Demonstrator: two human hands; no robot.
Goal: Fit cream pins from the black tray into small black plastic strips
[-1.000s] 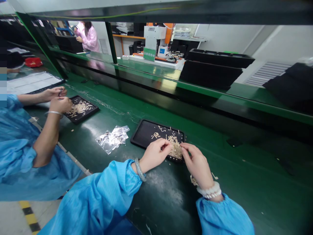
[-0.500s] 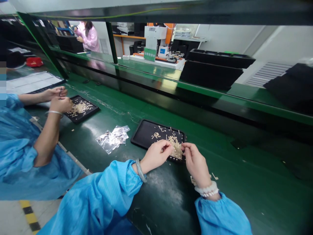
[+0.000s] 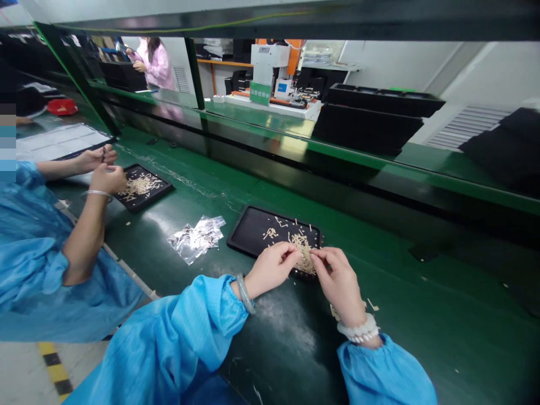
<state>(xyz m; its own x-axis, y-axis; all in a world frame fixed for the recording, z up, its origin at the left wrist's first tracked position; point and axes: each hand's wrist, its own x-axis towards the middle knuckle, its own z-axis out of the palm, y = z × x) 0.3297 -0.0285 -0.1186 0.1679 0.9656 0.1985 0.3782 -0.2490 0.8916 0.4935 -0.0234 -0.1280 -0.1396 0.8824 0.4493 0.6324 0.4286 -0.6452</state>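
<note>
Green worktop (image 3: 379, 315), black tray (image 3: 253, 233) of pale small parts (image 3: 302, 253).
Left hand (image 3: 272, 270) and right hand (image 3: 337, 281) pinch parts at the tray's near edge; one could flick onto the worktop.

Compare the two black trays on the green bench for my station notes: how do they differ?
The near tray has its pale strips heaped at the right end, with much bare black floor; the far tray has its strips spread across the middle. The wearer's left hand and right hand work at the near tray; a co-worker's hands work at the far one. Both are shallow black rectangles.
</note>
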